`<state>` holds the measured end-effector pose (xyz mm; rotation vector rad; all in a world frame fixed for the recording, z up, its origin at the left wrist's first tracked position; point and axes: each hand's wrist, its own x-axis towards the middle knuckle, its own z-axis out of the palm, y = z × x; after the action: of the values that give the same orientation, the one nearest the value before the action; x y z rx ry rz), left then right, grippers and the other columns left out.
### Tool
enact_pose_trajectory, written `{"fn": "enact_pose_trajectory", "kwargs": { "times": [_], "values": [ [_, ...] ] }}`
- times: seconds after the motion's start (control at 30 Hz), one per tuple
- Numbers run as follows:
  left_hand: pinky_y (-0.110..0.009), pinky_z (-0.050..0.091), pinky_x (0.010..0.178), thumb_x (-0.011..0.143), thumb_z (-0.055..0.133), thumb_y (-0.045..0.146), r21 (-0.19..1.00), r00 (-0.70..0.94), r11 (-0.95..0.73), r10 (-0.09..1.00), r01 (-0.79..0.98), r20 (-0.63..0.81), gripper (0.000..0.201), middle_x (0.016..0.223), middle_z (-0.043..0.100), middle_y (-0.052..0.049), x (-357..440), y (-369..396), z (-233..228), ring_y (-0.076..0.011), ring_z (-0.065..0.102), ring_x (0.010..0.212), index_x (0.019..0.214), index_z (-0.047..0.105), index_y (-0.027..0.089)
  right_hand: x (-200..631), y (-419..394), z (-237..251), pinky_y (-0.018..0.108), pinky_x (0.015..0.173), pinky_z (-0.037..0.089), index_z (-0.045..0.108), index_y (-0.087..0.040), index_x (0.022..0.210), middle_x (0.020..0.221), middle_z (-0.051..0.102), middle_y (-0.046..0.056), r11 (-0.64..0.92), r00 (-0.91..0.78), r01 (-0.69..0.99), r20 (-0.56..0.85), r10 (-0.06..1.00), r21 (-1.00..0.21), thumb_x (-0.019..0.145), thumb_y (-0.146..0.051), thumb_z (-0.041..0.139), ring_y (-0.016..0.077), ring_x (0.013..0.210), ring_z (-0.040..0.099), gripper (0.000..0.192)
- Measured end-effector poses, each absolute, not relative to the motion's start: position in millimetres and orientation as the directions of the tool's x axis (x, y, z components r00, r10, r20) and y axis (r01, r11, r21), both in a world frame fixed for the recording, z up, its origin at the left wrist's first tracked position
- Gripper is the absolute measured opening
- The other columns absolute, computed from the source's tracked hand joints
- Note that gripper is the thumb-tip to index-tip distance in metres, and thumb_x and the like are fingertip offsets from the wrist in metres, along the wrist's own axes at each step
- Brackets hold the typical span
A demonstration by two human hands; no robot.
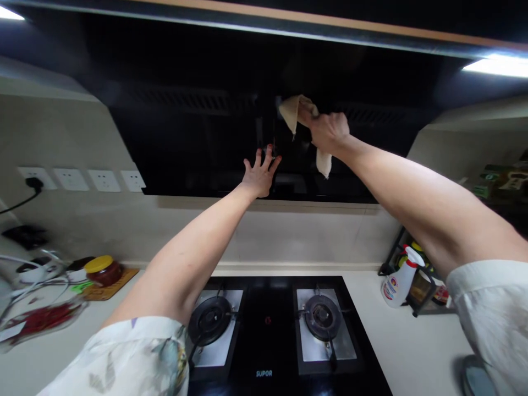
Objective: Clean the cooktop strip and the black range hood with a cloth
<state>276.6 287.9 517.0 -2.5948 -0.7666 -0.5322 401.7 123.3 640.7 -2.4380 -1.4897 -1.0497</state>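
Jar (103, 270) holds red paste; right hand (328, 132) clutches cloth (293, 113) against hood (231, 132), left hand (259, 175) spread flat, empty

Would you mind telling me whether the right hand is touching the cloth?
Touching. The head view shows the right hand closed around the cloth, with cloth ends sticking out above and below the fist against the black hood.

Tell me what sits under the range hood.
Below the range hood a black gas hob shows two burners, left and right. The left hand rests on the hood; the right hand presses a cloth there, covering that glass.
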Motion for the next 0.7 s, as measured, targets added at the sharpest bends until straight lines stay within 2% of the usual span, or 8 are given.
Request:
{"fn": "enact_pose_trajectory", "kwargs": {
  "times": [0.17,0.23,0.33,0.4,0.47,0.57,0.7],
  "values": [
    [-0.077,0.018,0.120,0.085,0.072,0.029,-0.272,0.780,-0.763,0.443,0.586,0.441,0.113,0.173,-0.023,-0.017,276.7,286.5,517.7,-0.0514,-0.009,0.159,0.171,-0.002,0.023,470.6,71.9,627.8,0.042,0.089,0.043,0.034,-0.025,0.162,0.126,0.069,0.021,-0.695,0.406,0.684,0.676,0.615,0.222,0.102,-0.026,0.048,0.0343,0.112,0.065,0.061],
    [-0.076,0.018,0.120,0.085,0.071,0.026,-0.284,0.778,-0.754,0.445,0.592,0.443,0.112,0.173,-0.023,-0.017,276.3,285.6,518.1,-0.0516,-0.009,0.159,0.171,-0.001,0.022,496.5,48.8,619.3,0.040,0.085,0.041,0.038,-0.024,0.160,0.124,0.069,0.023,-0.755,0.488,0.642,0.688,0.537,0.133,0.101,-0.030,0.052,0.0345,0.110,0.066,0.061],
    [-0.076,0.020,0.120,0.085,0.069,0.024,-0.307,0.781,-0.740,0.457,0.599,0.425,0.111,0.172,-0.025,-0.018,275.6,283.5,519.2,-0.0515,-0.009,0.159,0.171,-0.002,0.020,527.6,19.2,604.4,0.042,0.084,0.040,0.047,-0.022,0.153,0.125,0.067,0.026,-0.829,0.626,0.556,0.689,0.366,-0.065,0.101,-0.035,0.049,0.0359,0.111,0.066,0.053],
    [-0.076,0.021,0.120,0.085,0.070,0.025,-0.316,0.782,-0.733,0.464,0.602,0.416,0.113,0.172,-0.025,-0.019,275.4,282.5,519.7,-0.0513,-0.009,0.159,0.171,-0.003,0.021,539.1,7.9,596.3,0.043,0.085,0.042,0.045,-0.018,0.154,0.130,0.063,0.029,-0.834,0.668,0.527,0.687,0.286,-0.164,0.103,-0.038,0.043,0.0376,0.113,0.065,0.055],
    [-0.076,0.022,0.120,0.085,0.072,0.026,-0.316,0.779,-0.729,0.469,0.607,0.416,0.115,0.172,-0.024,-0.019,275.6,282.2,519.9,-0.0509,-0.009,0.159,0.171,-0.004,0.021,541.2,7.4,592.2,0.044,0.087,0.045,0.036,-0.012,0.159,0.138,0.057,0.031,-0.817,0.666,0.532,0.706,0.239,-0.225,0.103,-0.039,0.040,0.0385,0.117,0.063,0.062],
    [-0.075,0.022,0.120,0.085,0.071,0.024,-0.309,0.773,-0.728,0.469,0.612,0.427,0.113,0.173,-0.022,-0.019,276.1,282.8,519.6,-0.0502,-0.008,0.159,0.171,-0.002,0.022,527.3,29.1,595.5,0.045,0.094,0.047,0.036,-0.007,0.157,0.144,0.051,0.032,-0.769,0.659,0.575,0.714,0.234,-0.279,0.104,-0.041,0.040,0.0376,0.119,0.062,0.063],
    [-0.076,0.021,0.120,0.085,0.070,0.023,-0.302,0.775,-0.734,0.467,0.609,0.426,0.112,0.173,-0.023,-0.018,276.1,283.6,519.0,-0.0515,-0.008,0.159,0.171,-0.002,0.022,484.9,85.8,611.8,0.046,0.100,0.047,0.044,-0.011,0.152,0.138,0.058,0.025,-0.567,0.553,0.764,0.765,0.330,-0.307,0.107,-0.037,0.038,0.0363,0.120,0.061,0.052]
  ]
}}
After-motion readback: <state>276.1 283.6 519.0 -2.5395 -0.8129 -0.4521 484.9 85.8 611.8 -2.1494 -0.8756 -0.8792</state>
